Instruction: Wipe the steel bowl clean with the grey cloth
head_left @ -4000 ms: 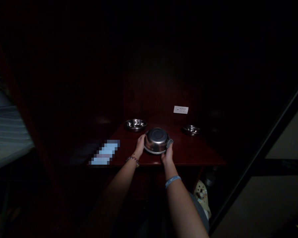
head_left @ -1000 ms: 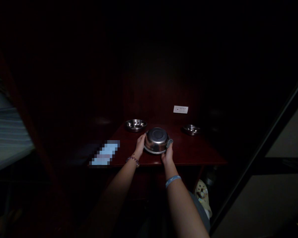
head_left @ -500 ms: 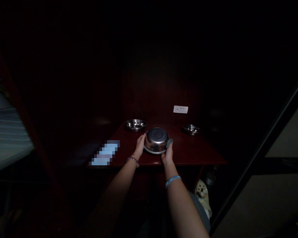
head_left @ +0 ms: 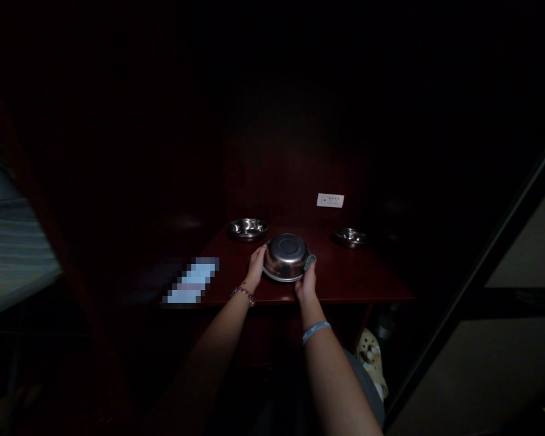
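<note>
Head view: nearest, both hands grasp an inverted metal bowl (head_left: 287,251) from opposite sides. The left hand (head_left: 255,264) bears on its side; the right hand (head_left: 309,283) also holds a grey cloth (head_left: 310,261) against it. The opposed grip presumably keeps the bowl steady — whether it touches the worktop (head_left: 354,275) cannot be told. Farther back, a wide bowl (head_left: 248,239) stands left and a smaller bowl (head_left: 351,243) right, both upright — their spacing probably leaves the hands room. Beyond, a socket plate (head_left: 330,200) is wall-mounted.
</note>
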